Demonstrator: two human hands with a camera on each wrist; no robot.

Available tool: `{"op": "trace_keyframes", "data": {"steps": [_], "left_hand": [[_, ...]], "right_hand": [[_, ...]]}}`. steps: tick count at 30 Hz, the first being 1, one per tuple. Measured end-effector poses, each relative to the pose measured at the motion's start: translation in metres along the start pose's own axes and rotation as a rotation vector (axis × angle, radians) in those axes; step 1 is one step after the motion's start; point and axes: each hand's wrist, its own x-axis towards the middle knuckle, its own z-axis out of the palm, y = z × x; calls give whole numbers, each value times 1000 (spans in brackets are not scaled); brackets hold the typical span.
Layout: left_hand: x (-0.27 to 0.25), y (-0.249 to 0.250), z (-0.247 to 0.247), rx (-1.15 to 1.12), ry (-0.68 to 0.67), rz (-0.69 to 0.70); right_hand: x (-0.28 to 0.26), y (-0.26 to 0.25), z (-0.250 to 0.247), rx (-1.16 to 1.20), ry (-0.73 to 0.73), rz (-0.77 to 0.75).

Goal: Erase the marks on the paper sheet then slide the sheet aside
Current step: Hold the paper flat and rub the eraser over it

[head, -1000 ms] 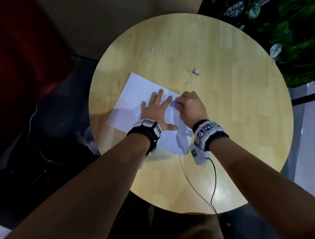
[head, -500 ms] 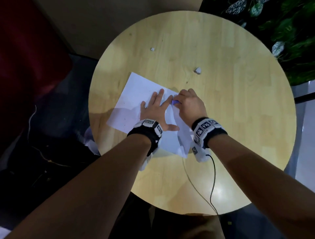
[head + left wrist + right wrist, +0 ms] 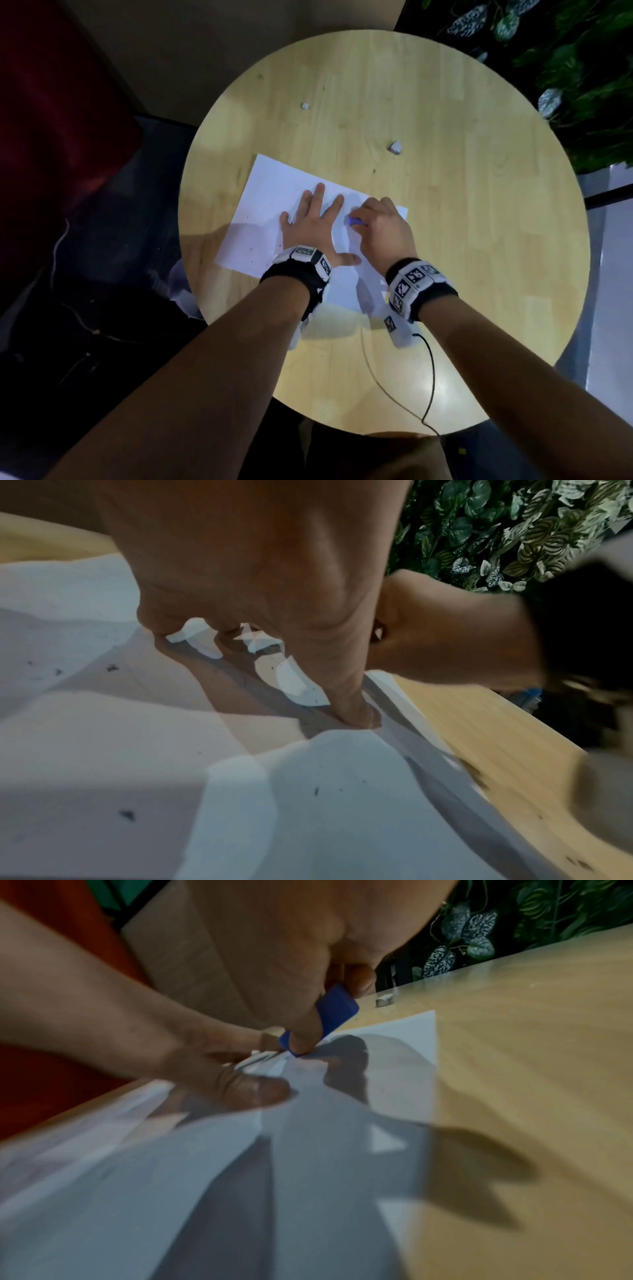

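A white paper sheet lies on the round wooden table, left of centre. My left hand presses flat on it with fingers spread. My right hand pinches a blue eraser whose lower end touches the sheet just right of the left fingers. In the right wrist view the blue eraser sits between thumb and fingers, its corner on the paper sheet. In the left wrist view the paper sheet carries small dark specks and my left hand rests on it.
Two small pale scraps lie on the far part of the table. A black cable runs from my right wrist off the near edge. Leafy plants stand at the far right, a red seat at the left.
The right hand with the eraser has shifted slightly back and forth beside the left fingers. The left hand and the sheet have stayed in place.
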Motion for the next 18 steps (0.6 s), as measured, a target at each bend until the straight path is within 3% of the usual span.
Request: {"op": "trace_keyframes", "data": {"steps": [5, 8, 12, 16, 18], "left_hand": [[-3, 1, -1, -13, 21, -10], [-12, 3, 1, -6, 15, -67], [-21, 5, -3, 68, 38, -158], [-17, -7, 1, 9, 34, 144], [-15, -15, 5, -58, 0, 160]], "right_hand": [[-76, 14, -7, 47, 8, -35], [-66, 23, -10, 25, -17, -57], [-33, 28, -11, 44, -21, 25], [-1, 10, -2, 159, 7, 65], [9, 3, -1, 159, 18, 69]]}}
